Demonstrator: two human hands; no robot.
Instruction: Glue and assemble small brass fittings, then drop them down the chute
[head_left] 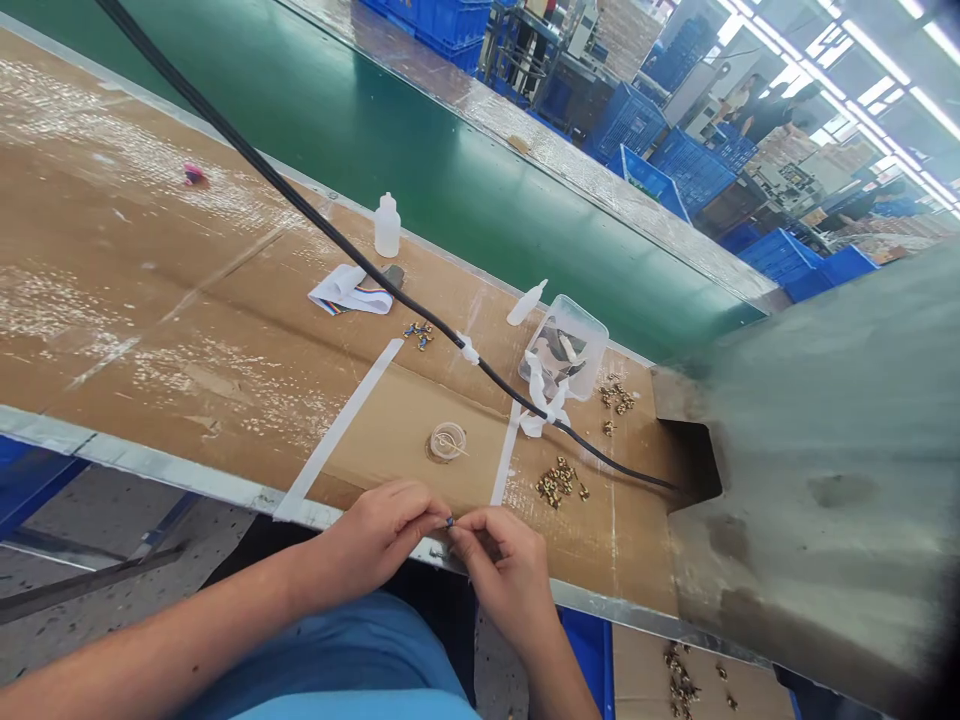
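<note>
My left hand (394,530) and my right hand (511,570) meet at the table's front edge. Pinched between their fingertips is a small dark-blue metal-looking piece (450,521); its exact kind is too small to make out. Just beyond the hands stands a small clear round cup (448,441) with a thin stick across it. To the right lies a pile of small brass-coloured metal parts (557,483). A few parts with blue on them (420,334) rest farther back, left of the cup.
A black cable (300,205) crosses above the cardboard-covered table (247,330). At the back are a white squeeze bottle (387,228), a second bottle (527,302), a clear plastic box (585,340) and a white strap (349,290). A metal housing (817,440) bounds the right side; a green conveyor (450,170) runs behind.
</note>
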